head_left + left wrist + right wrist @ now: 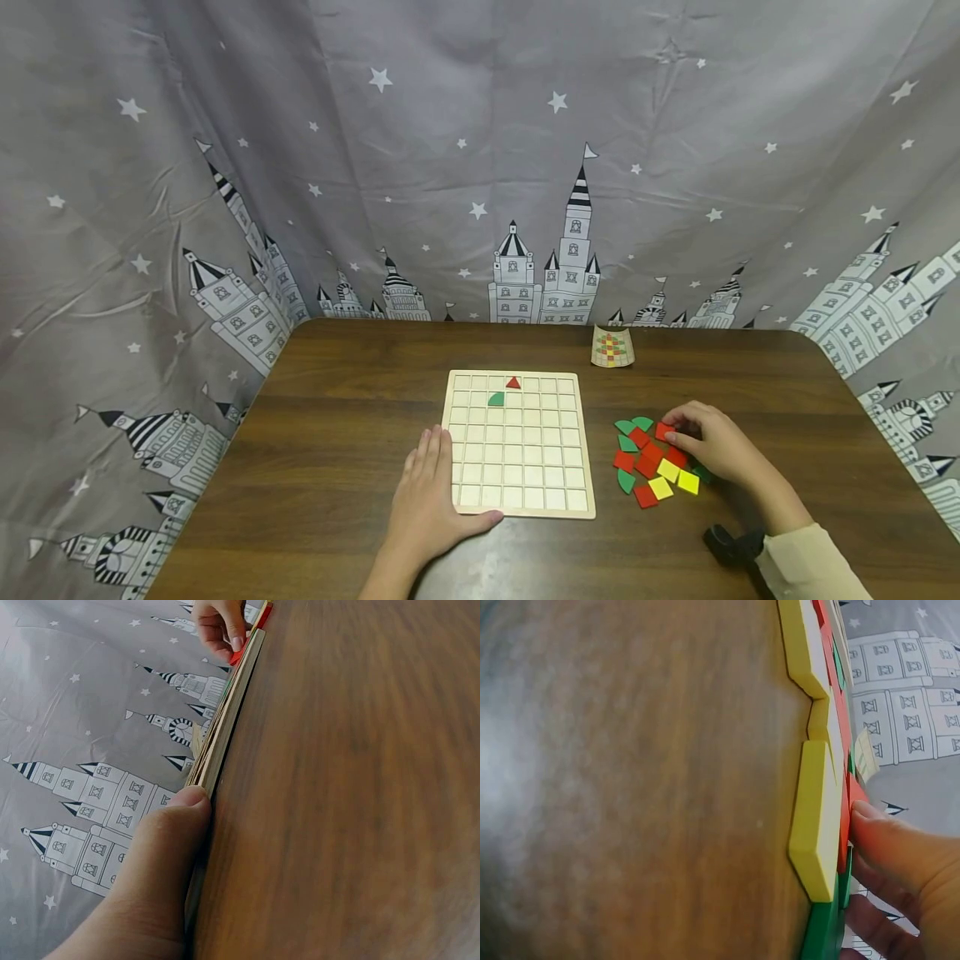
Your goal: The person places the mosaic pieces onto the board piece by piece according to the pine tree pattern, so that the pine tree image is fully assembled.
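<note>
A pale wooden grid board (pixel 513 433) lies on the table. Near its top edge sit a red triangle (pixel 513 383) and a green quarter-round piece (pixel 497 399). My left hand (pixel 429 508) rests along the board's left side and lower left corner, fingers straight; its thumb (pixel 187 799) touches the board's edge (pixel 225 724) in the left wrist view. To the right, my right hand (pixel 712 442) pinches a red square (pixel 663 431) between thumb and fingers at the upper right of a loose pile of red, yellow and green pieces. In the right wrist view yellow pieces (pixel 814 817) stand nearest.
A small curved card (pixel 612 347) with a coloured pattern stands at the table's back edge. On the dark wooden table (pixel 337 433), a black object (pixel 731 546) shows by my right wrist. Behind hangs a grey curtain (pixel 427 167) printed with castles and stars.
</note>
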A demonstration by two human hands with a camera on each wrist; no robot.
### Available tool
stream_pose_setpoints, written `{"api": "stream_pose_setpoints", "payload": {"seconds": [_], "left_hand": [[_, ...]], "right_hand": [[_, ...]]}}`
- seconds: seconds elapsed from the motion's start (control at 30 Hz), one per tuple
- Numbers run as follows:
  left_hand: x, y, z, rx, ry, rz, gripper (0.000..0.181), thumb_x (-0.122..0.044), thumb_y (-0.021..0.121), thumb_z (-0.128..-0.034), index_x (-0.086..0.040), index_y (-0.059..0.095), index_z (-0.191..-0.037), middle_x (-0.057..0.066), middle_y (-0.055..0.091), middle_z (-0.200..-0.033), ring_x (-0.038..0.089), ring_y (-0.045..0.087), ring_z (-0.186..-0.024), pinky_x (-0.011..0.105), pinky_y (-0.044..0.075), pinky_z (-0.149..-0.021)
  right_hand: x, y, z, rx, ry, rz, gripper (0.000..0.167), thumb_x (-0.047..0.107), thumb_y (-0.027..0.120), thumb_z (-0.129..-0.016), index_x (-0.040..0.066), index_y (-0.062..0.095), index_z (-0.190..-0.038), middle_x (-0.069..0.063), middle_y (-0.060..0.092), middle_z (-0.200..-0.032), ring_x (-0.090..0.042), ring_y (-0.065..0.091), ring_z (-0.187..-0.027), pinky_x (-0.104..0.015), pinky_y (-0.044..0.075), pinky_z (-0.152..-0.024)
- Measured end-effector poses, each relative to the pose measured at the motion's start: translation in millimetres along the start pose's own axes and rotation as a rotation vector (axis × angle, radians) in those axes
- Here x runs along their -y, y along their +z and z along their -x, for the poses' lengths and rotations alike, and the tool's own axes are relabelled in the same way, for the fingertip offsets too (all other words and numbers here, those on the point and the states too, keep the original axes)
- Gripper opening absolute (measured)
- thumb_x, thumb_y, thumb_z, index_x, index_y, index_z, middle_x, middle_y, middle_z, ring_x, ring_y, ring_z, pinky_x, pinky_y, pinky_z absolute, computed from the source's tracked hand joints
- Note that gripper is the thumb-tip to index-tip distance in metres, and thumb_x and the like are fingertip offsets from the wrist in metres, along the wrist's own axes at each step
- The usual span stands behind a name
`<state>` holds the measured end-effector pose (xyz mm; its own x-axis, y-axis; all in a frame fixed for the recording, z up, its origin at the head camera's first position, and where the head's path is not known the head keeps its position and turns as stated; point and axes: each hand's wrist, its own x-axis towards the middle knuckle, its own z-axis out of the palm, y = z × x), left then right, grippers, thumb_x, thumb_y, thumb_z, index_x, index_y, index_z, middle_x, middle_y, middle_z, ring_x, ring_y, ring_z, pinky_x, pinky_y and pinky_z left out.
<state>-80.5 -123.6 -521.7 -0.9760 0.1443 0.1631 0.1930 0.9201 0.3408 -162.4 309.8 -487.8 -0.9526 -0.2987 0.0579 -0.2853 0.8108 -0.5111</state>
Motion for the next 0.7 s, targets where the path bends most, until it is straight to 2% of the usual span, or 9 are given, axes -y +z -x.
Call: {"api": "stream_pose_setpoints", "payload": {"seconds": [0.3,0.7], "left_hand": [[0.1,0.5,0.4,-0.005,0.000,0.004,0.138,-0.089,0.062,-0.0609,0.003,0.023,-0.155,0.021,0.022,-0.163,0.034,0.019,-0.153,0.050,0.025,-0.122],[0.1,0.7,0.4,-0.011,0.006,0.002,0.137,-0.090,0.061,-0.0617,0.004,0.024,-0.155,0.021,0.022,-0.163,0.034,0.020,-0.153,0.050,0.026,-0.122]], "right_hand": [[1.9,0.3,-0.6,0.029,0.011,-0.056,0.016,0.014,0.073,-0.089,0.016,0.067,-0.104,0.005,0.059,-0.086,-0.005,0.051,-0.075,-0.021,0.047,-0.068],[-1.6,2.8,-0.7,0.017,0.036,-0.124,0.020,0.018,0.071,-0.091,0.015,0.068,-0.111,0.002,0.057,-0.084,-0.007,0.048,-0.072,-0.021,0.043,-0.061]]}}
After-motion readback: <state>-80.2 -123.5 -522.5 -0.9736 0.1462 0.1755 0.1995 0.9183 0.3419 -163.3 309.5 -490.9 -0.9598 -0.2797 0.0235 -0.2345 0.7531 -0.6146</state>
